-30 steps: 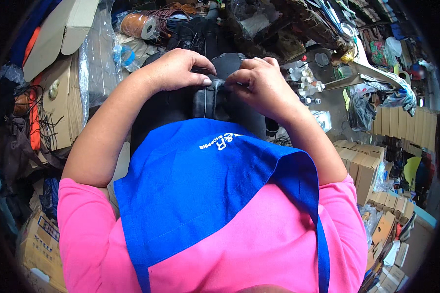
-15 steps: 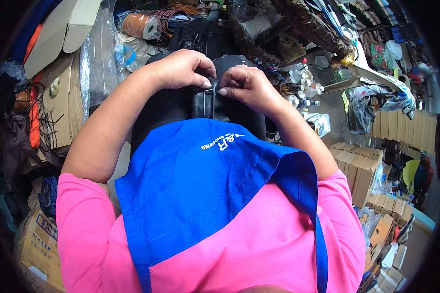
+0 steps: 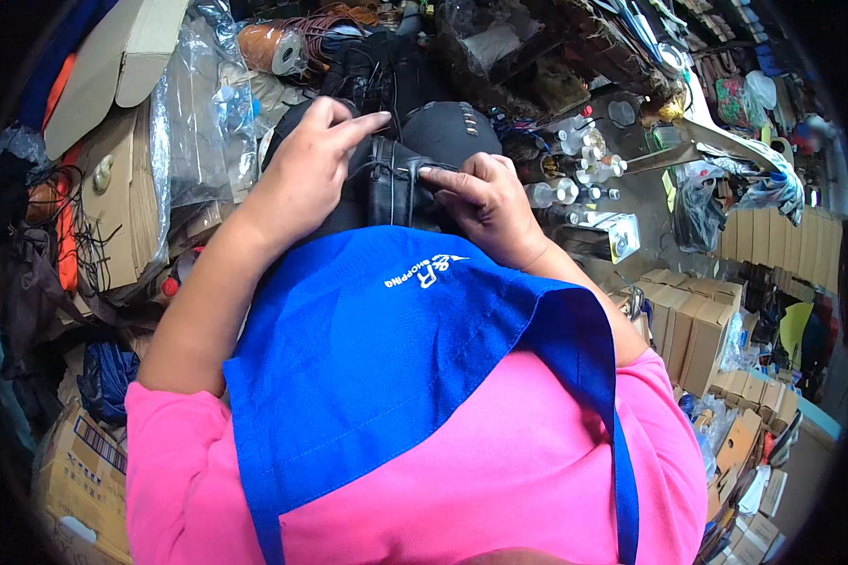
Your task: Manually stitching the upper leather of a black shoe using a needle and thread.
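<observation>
A black leather piece (image 3: pixel 391 193) with a raised seam and a pale line down it stands upright between my dark-clothed knees. My left hand (image 3: pixel 311 174) is lifted just left of it, its index finger stretched toward the right and the other fingers curled; whatever they pinch is too fine to make out. Against the right edge of the leather lies the index fingertip of my right hand (image 3: pixel 490 202), whose remaining fingers are bent in. A thin dark strand seems to cross the top of the leather between the hands. The blue apron (image 3: pixel 377 330) hides the lower end of the piece.
Flattened cardboard (image 3: pixel 118 188) and clear plastic sheeting (image 3: pixel 198 122) are at the left. An orange spool (image 3: pixel 271 49) lies beyond my hands. Small bottles (image 3: pixel 579 155) crowd the right side, near a white-and-black box (image 3: pixel 617 235) and stacked cardboard boxes (image 3: pixel 693 320).
My hands have drawn apart from their close pinch at the top of the leather. The left has moved left and its index finger has straightened; the right has lowered slightly.
</observation>
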### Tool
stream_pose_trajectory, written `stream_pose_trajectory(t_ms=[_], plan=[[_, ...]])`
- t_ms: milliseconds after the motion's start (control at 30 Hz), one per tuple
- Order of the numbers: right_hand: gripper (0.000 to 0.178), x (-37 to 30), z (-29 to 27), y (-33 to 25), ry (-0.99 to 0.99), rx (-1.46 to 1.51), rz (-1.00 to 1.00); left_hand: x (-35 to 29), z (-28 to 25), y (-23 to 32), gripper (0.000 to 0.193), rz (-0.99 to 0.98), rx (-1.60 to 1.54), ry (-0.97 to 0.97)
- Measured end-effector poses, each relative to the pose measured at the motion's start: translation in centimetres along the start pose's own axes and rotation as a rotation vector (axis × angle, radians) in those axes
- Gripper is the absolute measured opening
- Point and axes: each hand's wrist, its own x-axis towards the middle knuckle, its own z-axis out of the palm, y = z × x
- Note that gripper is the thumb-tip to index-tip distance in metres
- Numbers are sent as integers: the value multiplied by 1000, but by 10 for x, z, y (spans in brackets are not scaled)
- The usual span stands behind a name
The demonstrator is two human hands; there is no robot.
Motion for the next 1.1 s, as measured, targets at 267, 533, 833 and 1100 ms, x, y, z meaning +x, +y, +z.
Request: stream_pose_trajectory(t_ms=[267,533,833,1100], plan=[[35,15,-12,18,-169,98,108,-9,3,2,19,143,116,71],[37,33,-19,30,-303,273,148,-7,5,3,20,82,42,60],[32,33,-20,29,-321,332,173,-5,5,9,15,193,132,44],[25,32,-20,33,-319,392,190,1,6,14,17,270,220,-7]])
